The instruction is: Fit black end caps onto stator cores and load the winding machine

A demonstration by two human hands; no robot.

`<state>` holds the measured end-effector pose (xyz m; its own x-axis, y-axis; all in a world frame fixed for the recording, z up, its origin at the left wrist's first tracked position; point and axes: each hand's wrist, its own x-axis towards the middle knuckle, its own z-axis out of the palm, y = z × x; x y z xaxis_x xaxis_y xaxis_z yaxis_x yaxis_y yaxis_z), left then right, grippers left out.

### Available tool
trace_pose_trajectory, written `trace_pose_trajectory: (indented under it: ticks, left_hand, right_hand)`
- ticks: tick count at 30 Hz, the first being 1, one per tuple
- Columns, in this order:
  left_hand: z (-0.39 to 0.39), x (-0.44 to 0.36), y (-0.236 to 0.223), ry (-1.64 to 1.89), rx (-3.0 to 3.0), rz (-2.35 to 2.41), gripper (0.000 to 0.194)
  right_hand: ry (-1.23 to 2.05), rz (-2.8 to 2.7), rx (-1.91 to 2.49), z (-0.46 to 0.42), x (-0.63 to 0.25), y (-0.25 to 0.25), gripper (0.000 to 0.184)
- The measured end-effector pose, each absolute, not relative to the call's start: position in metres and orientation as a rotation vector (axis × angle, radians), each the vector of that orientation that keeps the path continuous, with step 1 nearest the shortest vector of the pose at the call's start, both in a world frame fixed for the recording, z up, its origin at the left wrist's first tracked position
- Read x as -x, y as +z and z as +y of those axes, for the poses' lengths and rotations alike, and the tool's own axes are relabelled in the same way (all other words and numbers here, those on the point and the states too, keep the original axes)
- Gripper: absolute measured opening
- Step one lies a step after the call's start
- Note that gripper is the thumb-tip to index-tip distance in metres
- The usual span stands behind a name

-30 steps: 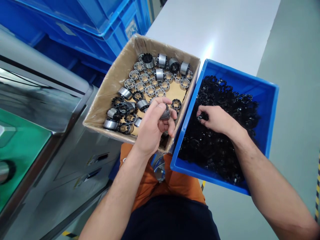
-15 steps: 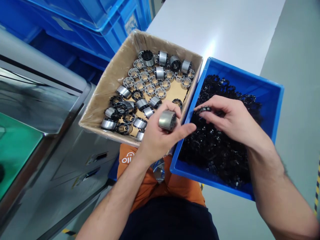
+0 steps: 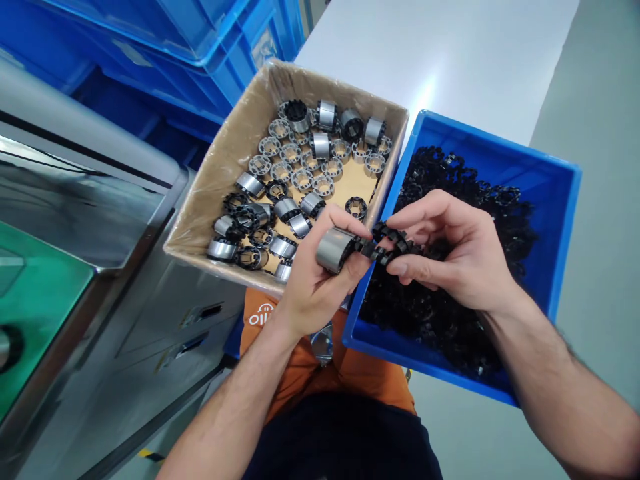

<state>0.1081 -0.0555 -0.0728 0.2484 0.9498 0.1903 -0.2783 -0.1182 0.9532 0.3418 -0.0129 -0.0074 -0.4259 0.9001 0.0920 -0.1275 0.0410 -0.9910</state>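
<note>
My left hand [image 3: 311,288] is closed round a silvery metal stator core [image 3: 333,251], which lies tilted with a black part at its right end. The fingers of my right hand [image 3: 457,250] pinch a black toothed plastic ring [image 3: 395,241] above the near left rim of the blue bin. Black toothed pieces bridge the small gap between the hands, close to the core's right end; whether they are one ring or two I cannot tell. Below my right hand lies a heap of similar black rings [image 3: 440,333].
A plastic-lined cardboard box [image 3: 200,193] holds several bare metal cores [image 3: 291,153] and several with black ends [image 3: 283,247]. The blue bin [image 3: 560,233] stands against its right side. Stacked blue crates [image 3: 215,80], a white table [image 3: 450,47] and a metal machine [image 3: 165,293] surround them.
My right hand has moved slightly left, bringing the black ring up to the core. My left thumb has folded inward from its outstretched position. The view has shifted a little.
</note>
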Motion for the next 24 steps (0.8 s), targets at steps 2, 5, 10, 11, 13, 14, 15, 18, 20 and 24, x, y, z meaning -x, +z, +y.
trace_pose_trajectory:
  ticks: [2,5,10,11,13,14,15,18,20,24]
  left_hand:
    - [-0.056,-0.109,-0.071,1.210,-1.187,0.710,0.023]
    - [-0.053,-0.112,-0.059,1.140,-1.014,0.749,0.031]
    - [-0.050,-0.120,-0.043,1.097,-0.801,0.764,0.047]
    - [-0.050,-0.121,-0.042,1.108,-0.815,0.782,0.049]
    - [-0.052,-0.123,-0.042,1.114,-0.866,0.815,0.054]
    - [-0.053,-0.123,-0.042,1.112,-0.900,0.824,0.055]
    - [-0.054,-0.123,-0.043,1.108,-0.937,0.832,0.056]
    - [-0.058,-0.121,-0.046,1.095,-1.022,0.852,0.049]
    - [-0.060,-0.119,-0.050,1.094,-1.057,0.852,0.045]
    - [-0.059,-0.114,-0.059,1.137,-1.141,0.813,0.039]
  right_hand:
    - [1.524,-1.439,0.848,-0.016,-0.339,-0.009,0.046]
    - [1.322,-1.463,0.961,-0.022,-0.334,-0.015,0.050]
    - [0.974,-1.540,1.061,-0.033,-0.326,-0.020,0.044]
    - [0.909,-1.547,1.068,-0.036,-0.324,-0.019,0.042]
    - [0.832,-1.560,1.081,-0.040,-0.322,-0.017,0.042]
    - [0.832,-1.568,1.087,-0.042,-0.322,-0.017,0.042]
    - [0.856,-1.576,1.093,-0.043,-0.321,-0.017,0.043]
    - [0.967,-1.562,1.116,-0.045,-0.318,-0.019,0.042]
    - [1.011,-1.503,1.132,-0.045,-0.316,-0.021,0.041]
    - [1.075,-1.453,1.148,-0.046,-0.313,-0.020,0.038]
